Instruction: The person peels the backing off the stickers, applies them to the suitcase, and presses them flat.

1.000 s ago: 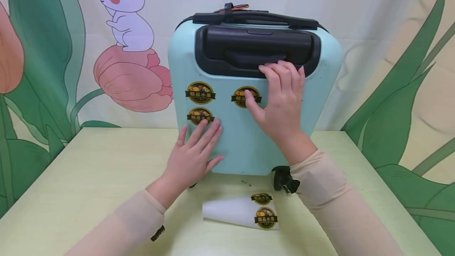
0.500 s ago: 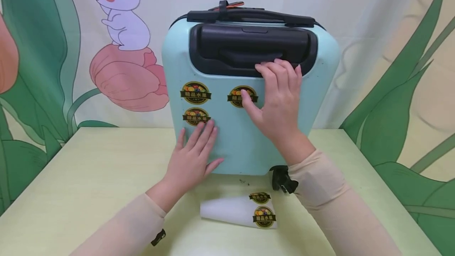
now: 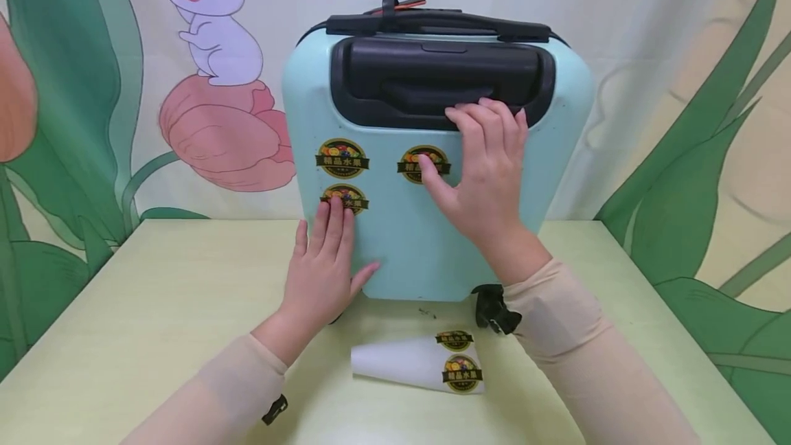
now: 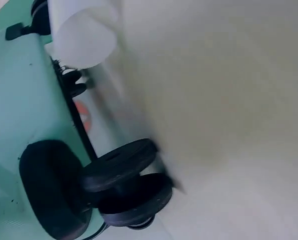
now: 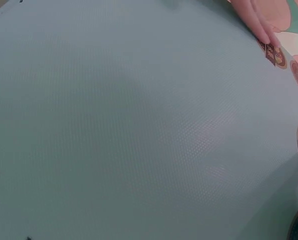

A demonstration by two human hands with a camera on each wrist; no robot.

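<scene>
A light-blue suitcase [image 3: 414, 239] stands upright on the table, its black handle panel [image 3: 442, 74] near the top. Round fruit-picture stickers lie on its face: an upper-left sticker [image 3: 342, 158], a lower-left sticker [image 3: 358, 203] and a middle sticker [image 3: 432, 170]. My left hand [image 3: 318, 273] has its fingers straight, the tips pressing on the lower-left sticker and partly covering it. The fingers of my right hand [image 3: 491, 184] rest on the lower edge of the handle panel, while the thumb touches the middle sticker. In the right wrist view, left-hand fingers [image 5: 258, 22] touch a sticker.
In front of the suitcase, a curled white backing sheet [image 3: 402, 362] with two stickers lies on the table [image 3: 185, 307]. Black wheels [image 4: 126, 185] support the suitcase from below. Behind it hangs a cloth backdrop [image 3: 667, 19] with a rabbit and plants.
My left hand has slid a little to the left, and its fingertips now cover more of the lower-left sticker. The right hand keeps its place on the suitcase.
</scene>
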